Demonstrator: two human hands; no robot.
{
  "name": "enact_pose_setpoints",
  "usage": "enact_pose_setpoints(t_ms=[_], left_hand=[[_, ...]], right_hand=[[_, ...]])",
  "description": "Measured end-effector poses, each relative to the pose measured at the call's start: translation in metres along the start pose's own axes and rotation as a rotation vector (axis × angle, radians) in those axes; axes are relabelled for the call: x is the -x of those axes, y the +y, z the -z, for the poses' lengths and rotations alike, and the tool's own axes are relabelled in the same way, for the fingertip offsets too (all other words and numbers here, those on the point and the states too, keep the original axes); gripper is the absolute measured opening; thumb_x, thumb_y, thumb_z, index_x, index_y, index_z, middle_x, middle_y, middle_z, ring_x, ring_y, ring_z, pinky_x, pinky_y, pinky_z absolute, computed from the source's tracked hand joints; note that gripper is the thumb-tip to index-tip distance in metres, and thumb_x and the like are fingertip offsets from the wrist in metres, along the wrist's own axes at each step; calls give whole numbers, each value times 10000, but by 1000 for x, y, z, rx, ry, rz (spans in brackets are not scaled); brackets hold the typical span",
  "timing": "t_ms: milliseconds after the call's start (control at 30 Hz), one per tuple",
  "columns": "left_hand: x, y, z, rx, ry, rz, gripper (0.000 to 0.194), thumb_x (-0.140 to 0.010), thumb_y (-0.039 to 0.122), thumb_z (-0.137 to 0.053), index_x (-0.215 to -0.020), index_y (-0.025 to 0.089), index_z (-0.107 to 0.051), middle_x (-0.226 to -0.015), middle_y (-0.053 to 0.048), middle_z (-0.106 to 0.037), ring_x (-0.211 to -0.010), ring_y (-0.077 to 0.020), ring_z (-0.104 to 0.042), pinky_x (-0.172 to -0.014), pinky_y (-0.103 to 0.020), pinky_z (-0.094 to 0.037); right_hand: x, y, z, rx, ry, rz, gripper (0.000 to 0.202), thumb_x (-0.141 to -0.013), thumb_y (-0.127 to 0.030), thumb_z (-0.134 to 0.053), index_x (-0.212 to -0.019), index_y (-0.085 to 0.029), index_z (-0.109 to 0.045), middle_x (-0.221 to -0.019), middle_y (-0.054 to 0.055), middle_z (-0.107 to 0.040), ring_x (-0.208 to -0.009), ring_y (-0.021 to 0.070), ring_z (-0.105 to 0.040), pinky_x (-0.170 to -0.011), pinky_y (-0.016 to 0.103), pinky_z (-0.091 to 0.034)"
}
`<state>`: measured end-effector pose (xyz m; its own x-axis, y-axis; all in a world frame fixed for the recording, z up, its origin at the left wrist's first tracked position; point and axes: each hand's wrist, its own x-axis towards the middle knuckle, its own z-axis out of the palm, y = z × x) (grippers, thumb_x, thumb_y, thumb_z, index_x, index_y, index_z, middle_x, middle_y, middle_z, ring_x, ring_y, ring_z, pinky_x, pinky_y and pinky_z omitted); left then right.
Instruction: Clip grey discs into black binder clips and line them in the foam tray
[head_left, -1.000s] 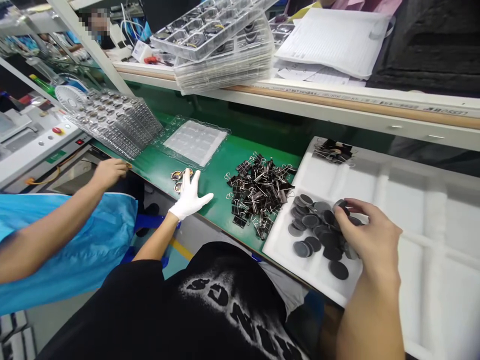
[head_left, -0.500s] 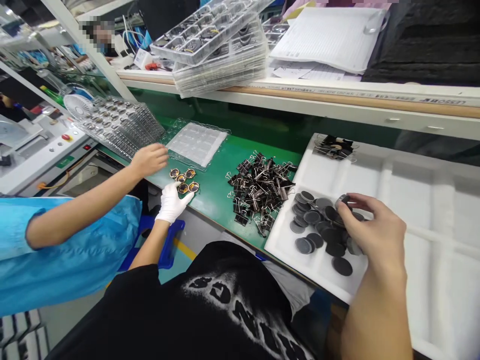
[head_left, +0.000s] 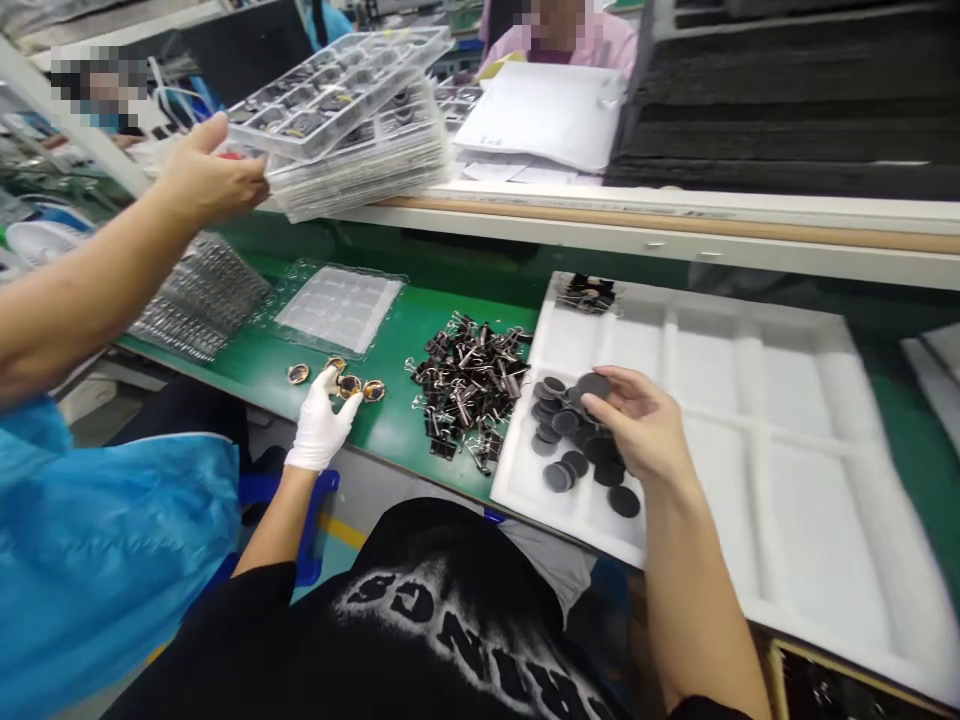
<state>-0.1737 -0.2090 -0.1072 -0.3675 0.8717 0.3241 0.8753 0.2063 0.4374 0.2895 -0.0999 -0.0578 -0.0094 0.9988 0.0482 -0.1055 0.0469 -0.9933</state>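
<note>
My left hand (head_left: 322,425), in a white glove, is at the front of the green bench. Its thumb and fingers close around a small gold-rimmed round part (head_left: 349,387) with a dark and orange inside. Similar round parts lie close by, one (head_left: 298,373) apart on the left and another (head_left: 373,391) beside my thumb. My bare right hand (head_left: 643,420) pinches a flat black disc (head_left: 593,388) above a loose pile of dark discs (head_left: 564,422) in a white foam tray (head_left: 712,470). The tips of some right fingers are hidden behind the disc.
A heap of black binder clips (head_left: 466,385) lies between my hands; more clips (head_left: 589,294) sit in the tray's far corner. Behind are a clear plastic tray (head_left: 341,305) and stacked trays (head_left: 360,150) on a shelf. A co-worker's arm (head_left: 165,210) reaches in from the left.
The view has swung to the right. My right hand has raised a disc off the pile. One round part now lies apart from the group, and the co-worker's hand has risen to the shelf trays.
</note>
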Motion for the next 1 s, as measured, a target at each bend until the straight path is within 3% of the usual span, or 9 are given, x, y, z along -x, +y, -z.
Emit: enact_pose_setpoints(t_ms=[167,300,367,467,533,600,667,833,1000], left_hand=[[-31,47,-39,159,63,-138,721,-937,512,-643,-1511,141,-415,-1378,-209,-659,-1202,-305,-722,-1066,-471,-606],[-43,120,-63,275,-65,-381,667,-982,528,-637,-1505,171,-427,-1382,-193,-666,-1119,-269,-748,-1003,-435,-639],[-44,162,-71,369,-127,-557,659,-1004,490,-654,-1528,181,-402,-1362,-181,-687,-1126,-255,-753,-984,-409,-646],[-45,215,-77,530,-242,-802,725,-1001,440,-696,-1584,185,-347,-1331,-173,-707,-1158,-263,-753,-988,-408,-651],[-48,237,-79,607,-306,-900,753,-1002,402,-702,-1615,190,-320,-1336,-179,-703,-1154,-269,-756,-988,-422,-652],[-52,248,-81,658,-352,-942,777,-1000,353,-709,-1640,201,-295,-1328,-175,-704,-1132,-263,-764,-984,-424,-654],[-55,252,-84,709,-385,-937,798,-994,313,-718,-1656,216,-282,-1324,-167,-707,-1119,-252,-770,-996,-424,-652],[-49,252,-93,932,-535,-772,775,-1012,290,-676,-1673,257,-274,-1428,-184,-665,-1243,-254,-734,-1075,-447,-629],[-39,258,-93,1116,-644,-510,711,-974,350,-725,-1605,232,-418,-1482,-200,-651,-1355,-275,-678,-1083,-411,-625]], right_hand=[[0,0,-7,-102,-98,-60,464,-709,-431,-952,-1123,-267,-819,-1000,37,-783,-857,189,-708,-812,391,-651],[1,1,-11,-93,-69,-4,449,-740,-388,-943,-1154,-274,-810,-900,10,-766,-771,171,-699,-780,385,-661],[3,3,-14,-44,6,125,324,-765,-340,-927,-1061,-269,-818,-916,25,-789,-841,202,-750,-851,416,-674],[5,4,-17,95,90,484,70,-855,-226,-836,-907,-269,-820,-982,51,-823,-958,238,-801,-908,435,-684],[5,4,-18,202,74,714,186,-890,-130,-769,-954,-291,-836,-1014,47,-837,-1006,246,-811,-926,448,-688],[4,4,-18,294,45,851,306,-897,-69,-724,-1034,-315,-843,-1054,43,-845,-1039,254,-811,-947,471,-688],[3,5,-19,356,28,890,358,-897,-56,-695,-1085,-323,-843,-1080,45,-845,-1061,264,-808,-963,493,-687],[3,8,-22,353,59,676,266,-910,-137,-712,-1064,-291,-865,-1385,92,-745,-1165,273,-782,-989,452,-685],[4,10,-21,291,-22,531,206,-920,-175,-737,-1015,-300,-871,-1241,77,-799,-1051,215,-804,-955,373,-673]])
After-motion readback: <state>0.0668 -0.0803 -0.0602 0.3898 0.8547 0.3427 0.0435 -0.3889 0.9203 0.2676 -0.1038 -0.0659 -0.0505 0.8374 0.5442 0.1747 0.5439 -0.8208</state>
